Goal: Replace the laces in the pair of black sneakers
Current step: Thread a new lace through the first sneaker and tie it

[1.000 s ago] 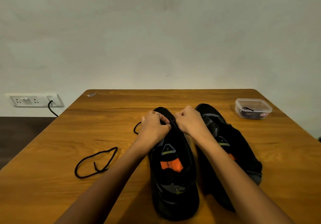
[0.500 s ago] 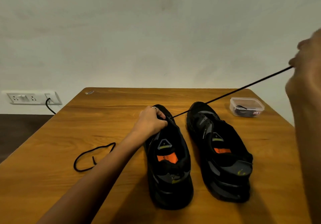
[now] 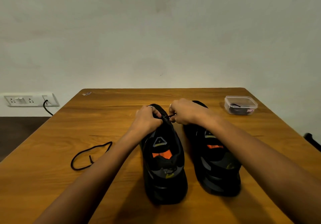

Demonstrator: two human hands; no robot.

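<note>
Two black sneakers stand side by side on the wooden table (image 3: 260,136), toes pointing away from me. My left hand (image 3: 147,118) grips the toe end of the left sneaker (image 3: 163,163) at its front eyelets. My right hand (image 3: 187,112) pinches a short stretch of black lace (image 3: 170,116) that comes out of that sneaker's front. The right sneaker (image 3: 215,161) stands behind my right forearm, its toe partly hidden. A loose black lace (image 3: 86,156) lies curled on the table to the left.
A small clear plastic box (image 3: 240,105) with dark contents sits at the back right of the table. A wall socket strip (image 3: 29,100) with a black cable plugged in is on the wall at the left. A dark object (image 3: 311,139) shows past the table's right edge.
My right hand, which half a second ago was raised far right pulling the lace taut, has come back down to the left sneaker's toe. The left hand has stayed on the sneaker.
</note>
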